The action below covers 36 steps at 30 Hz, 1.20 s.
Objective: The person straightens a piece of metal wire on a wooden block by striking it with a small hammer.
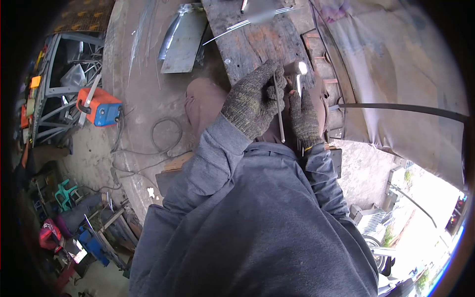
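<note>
Blocking my lower view, grey sleeves lead to knit gloves: my left hand (253,101) fingers curl around a thin steel rod (279,116), right hand (303,119) fingers pinching it near a shiny, half-hidden metal piece (297,69). Beyond lies the scorched plank surface (252,42).

The person wears a loose, grey-blue long-sleeved work jacket (257,222) of plain woven cloth, creased and folded across the chest and down both sleeves. The left hand (255,101) is covered by a thick knitted glove in speckled dark grey yarn, with a ribbed cuff meeting the sleeve. The right hand (304,119) wears a matching speckled knit glove, edged with a thin yellow band at the wrist.
</note>
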Each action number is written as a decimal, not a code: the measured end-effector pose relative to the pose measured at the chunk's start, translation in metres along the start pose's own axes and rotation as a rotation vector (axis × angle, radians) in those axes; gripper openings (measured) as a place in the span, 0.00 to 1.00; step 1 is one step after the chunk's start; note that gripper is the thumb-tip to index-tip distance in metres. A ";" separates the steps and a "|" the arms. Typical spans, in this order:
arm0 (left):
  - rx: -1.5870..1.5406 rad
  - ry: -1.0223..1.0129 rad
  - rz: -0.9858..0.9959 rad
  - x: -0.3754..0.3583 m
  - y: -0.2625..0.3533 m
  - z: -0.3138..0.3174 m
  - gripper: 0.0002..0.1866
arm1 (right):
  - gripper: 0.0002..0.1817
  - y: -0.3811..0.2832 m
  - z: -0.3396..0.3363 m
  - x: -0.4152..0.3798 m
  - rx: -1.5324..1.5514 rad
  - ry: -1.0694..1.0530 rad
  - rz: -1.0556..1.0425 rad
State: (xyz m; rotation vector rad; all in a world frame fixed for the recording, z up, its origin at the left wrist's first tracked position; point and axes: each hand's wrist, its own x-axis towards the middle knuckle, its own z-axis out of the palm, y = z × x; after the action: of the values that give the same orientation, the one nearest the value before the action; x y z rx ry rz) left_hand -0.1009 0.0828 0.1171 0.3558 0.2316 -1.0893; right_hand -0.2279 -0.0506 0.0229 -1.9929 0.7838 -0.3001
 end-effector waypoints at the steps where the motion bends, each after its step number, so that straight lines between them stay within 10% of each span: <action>1: 0.001 -0.003 0.002 0.003 -0.001 0.003 0.10 | 0.16 -0.011 -0.005 0.000 -0.066 -0.013 0.030; 24: 0.021 0.074 0.050 0.017 0.001 0.028 0.08 | 0.17 -0.018 -0.011 0.000 -0.359 -0.066 -0.053; 31: -0.052 -0.110 0.019 0.016 0.002 0.014 0.09 | 0.16 0.004 0.000 -0.001 0.017 -0.013 -0.019; 34: 0.421 -0.008 0.092 -0.002 0.016 0.000 0.11 | 0.17 0.003 -0.001 0.000 0.068 -0.053 0.055; 36: 0.300 -0.097 -0.259 -0.019 0.036 -0.033 0.11 | 0.17 -0.006 -0.002 0.004 0.029 -0.058 0.042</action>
State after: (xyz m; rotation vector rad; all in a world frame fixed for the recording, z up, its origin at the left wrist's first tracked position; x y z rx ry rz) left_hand -0.0775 0.1259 0.0993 0.5500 0.0265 -1.3981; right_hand -0.2231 -0.0519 0.0286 -1.9466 0.7790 -0.2272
